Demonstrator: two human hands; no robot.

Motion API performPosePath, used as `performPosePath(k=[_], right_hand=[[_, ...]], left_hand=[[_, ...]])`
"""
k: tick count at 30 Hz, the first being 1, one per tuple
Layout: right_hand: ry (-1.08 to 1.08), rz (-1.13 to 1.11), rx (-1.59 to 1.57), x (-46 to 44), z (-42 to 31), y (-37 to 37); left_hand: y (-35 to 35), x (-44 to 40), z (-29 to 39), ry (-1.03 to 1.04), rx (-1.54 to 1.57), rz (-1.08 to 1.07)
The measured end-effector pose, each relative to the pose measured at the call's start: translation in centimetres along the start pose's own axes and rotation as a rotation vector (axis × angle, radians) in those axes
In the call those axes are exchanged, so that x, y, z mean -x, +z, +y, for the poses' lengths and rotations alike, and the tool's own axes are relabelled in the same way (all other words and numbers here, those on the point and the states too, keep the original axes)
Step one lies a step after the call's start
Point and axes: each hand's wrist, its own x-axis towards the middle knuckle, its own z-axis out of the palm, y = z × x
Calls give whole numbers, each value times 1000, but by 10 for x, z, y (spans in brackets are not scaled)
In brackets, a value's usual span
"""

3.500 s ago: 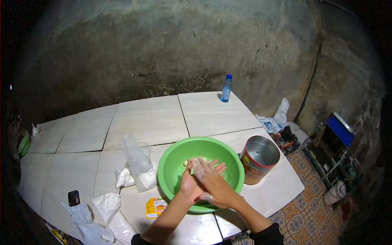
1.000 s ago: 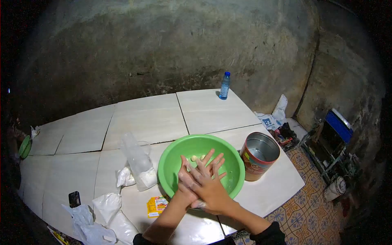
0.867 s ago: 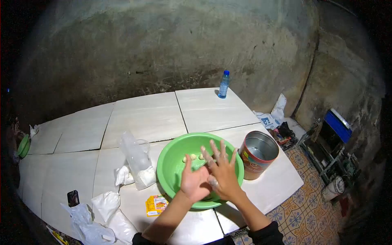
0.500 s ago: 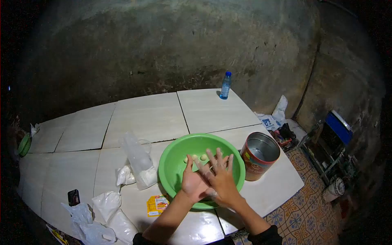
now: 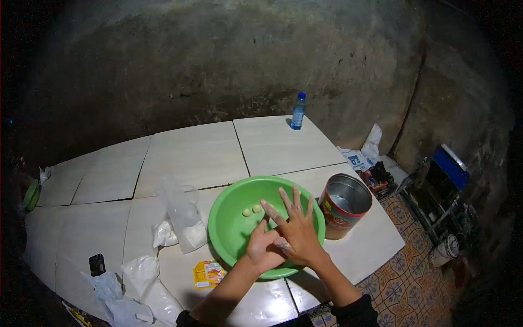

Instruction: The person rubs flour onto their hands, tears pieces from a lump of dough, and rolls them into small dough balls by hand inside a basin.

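One splayed hand (image 5: 299, 235) (the right) touches the left hand (image 5: 263, 250).

Two small pale balls (image 5: 256, 209) (roundish) show; a green basin (image 5: 231, 223) holds them.

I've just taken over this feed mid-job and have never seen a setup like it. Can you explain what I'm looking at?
There is no machine here: these are a person's bare hands, seen from a camera worn on that person's head, looking forward and down. The left hand and right hand overlap over a green basin, the right nearer the camera with fingers spread. Whether anything sits between them is hidden. Two small pale balls show in the basin. Around it on the white table are an open tin, a see-through jug, a yellow packet, white-filled bags and a blue-capped bottle.
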Motion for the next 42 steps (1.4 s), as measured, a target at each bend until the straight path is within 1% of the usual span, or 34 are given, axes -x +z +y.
performPosePath(k=[2,3,4,6,7,8,9,11,12,13,14,16,17,18,19,20,22,24,25,26,28,29,30,32,34,35,36,39,40,42], right_hand=[[8,28,46,-5,4,-4],[75,27,114,-7,7,-4],[141,27,182,-9,10,-5],[224,147,180,-7,28,-8],[264,236,123,-5,37,-7],[304,327,68,-4,42,-9],[306,328,70,-1,44,-10],[252,461,-264,8,44,-8],[251,459,-265,11,41,-10],[242,413,-297,15,35,-14],[233,366,-327,17,32,-16],[218,353,-321,23,30,-12],[179,303,-312,26,29,-10],[140,255,-304,28,28,-9],[124,218,-294,29,25,-9],[125,219,-295,29,25,-9],[108,201,-287,30,25,-8],[112,206,-294,31,24,-7],[105,187,-294,30,24,-7],[98,169,-294,30,24,-7],[104,149,-322,28,23,-4],[104,210,-328,26,25,0],[106,271,-333,25,25,3],[83,247,-315,17,15,0],[-13,105,-96,9,-3,-1],[-28,-52,-147,9,-9,3],[-96,-82,-168,11,-15,11],[-207,-131,-349,23,-24,20],[-211,-130,-353,25,-23,18],[-232,-145,-230,30,-15,12]], left_hand=[[-4,-2,-8,-11,-60,-31],[-10,-7,-8,2,35,-45],[-13,-9,-7,5,33,-43],[-15,-12,-2,-32,-92,139],[-17,-10,2,5,-64,-6],[-12,-8,4,57,-89,43],[-9,-8,6,93,-150,57],[-11,-8,7,132,-210,71],[-15,-8,6,170,-223,149],[-17,-7,6,210,-235,227],[-17,-6,7,214,-234,226],[-12,-4,8,137,-312,438],[-7,-5,6,141,-326,471],[-10,-5,6,140,-325,470],[-15,-6,6,130,-276,413],[-22,-7,6,119,-228,357],[-33,-11,7,137,-197,337],[-35,-10,11,114,30,324],[-34,-9,14,113,119,340],[-29,-9,15,113,118,339],[-17,-10,15,212,120,458],[-19,-9,14,233,93,398],[-21,-10,13,233,94,398],[-26,-11,12,256,94,202],[-30,-11,10,215,-23,228],[-26,-9,9,235,38,108],[-22,-8,9,254,97,-13],[-26,-8,14,301,139,-72],[-26,-6,15,305,135,-69],[-24,-6,18,306,180,-123]])
